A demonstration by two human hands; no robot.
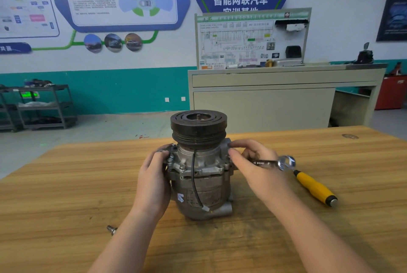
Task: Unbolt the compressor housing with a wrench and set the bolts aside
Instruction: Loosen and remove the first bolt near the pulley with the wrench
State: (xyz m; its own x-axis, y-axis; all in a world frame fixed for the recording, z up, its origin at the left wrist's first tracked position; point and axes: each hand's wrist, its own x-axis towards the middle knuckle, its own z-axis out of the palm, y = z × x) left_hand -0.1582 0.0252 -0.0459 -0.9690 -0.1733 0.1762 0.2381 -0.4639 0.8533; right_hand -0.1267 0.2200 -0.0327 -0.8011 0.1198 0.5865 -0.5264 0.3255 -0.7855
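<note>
The left hand (154, 182) wraps around the left side of the compressor (199, 169), fingers curled over the flange and palm against the housing, forearm coming up from the lower edge of the view. The right hand (256, 167) reaches in from the right with thumb and forefinger close together at the right edge of the flange, pinching at something there (too small to tell whether it is a bolt head); the wrench (275, 162) lies under its palm with the ring end sticking out to the right, though whether the hand grips it or merely rests on it cannot be told. The compressor stands upright, pulley on top, in the middle of the wooden table (66, 184). One loose bolt (111, 229) lies on the table near the left forearm, and a yellow-handled screwdriver (315, 188) lies just beyond the wrench.
</note>
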